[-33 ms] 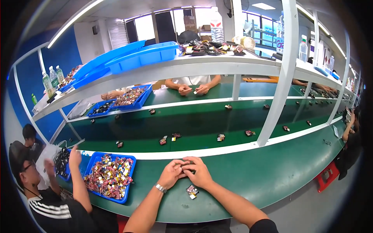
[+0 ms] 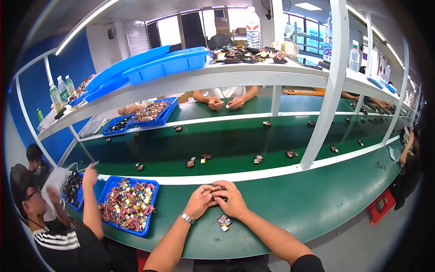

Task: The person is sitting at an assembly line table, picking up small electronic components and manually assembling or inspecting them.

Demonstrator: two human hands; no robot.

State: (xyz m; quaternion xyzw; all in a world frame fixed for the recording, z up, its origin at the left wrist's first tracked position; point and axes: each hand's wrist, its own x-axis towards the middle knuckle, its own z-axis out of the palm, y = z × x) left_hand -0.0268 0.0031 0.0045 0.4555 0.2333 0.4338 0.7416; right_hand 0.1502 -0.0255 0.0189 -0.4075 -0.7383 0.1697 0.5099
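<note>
My left hand (image 2: 198, 202) and my right hand (image 2: 232, 201) meet over the green worktop, fingers curled together around a small dark piece (image 2: 217, 194). Fingers cover most of that piece, so its kind cannot be made out. Just below my hands lies another small part (image 2: 224, 222), dark and reddish with a white-and-yellow tab. To the left, a blue tray (image 2: 154, 209) is heaped with many similar small reddish parts (image 2: 127, 206) bearing white and yellow tabs.
Beyond a white rail (image 2: 190, 180), small parts (image 2: 258, 158) lie scattered along a green belt (image 2: 226, 170). A white post (image 2: 333, 86) rises to a shelf holding blue trays (image 2: 167, 65). A co-worker (image 2: 59, 235) sits at left; another person's hands (image 2: 226, 104) work opposite.
The left co-worker's raised hand has moved slightly upward. My hands stay together in nearly the same place, with only a slight shift of the fingers.
</note>
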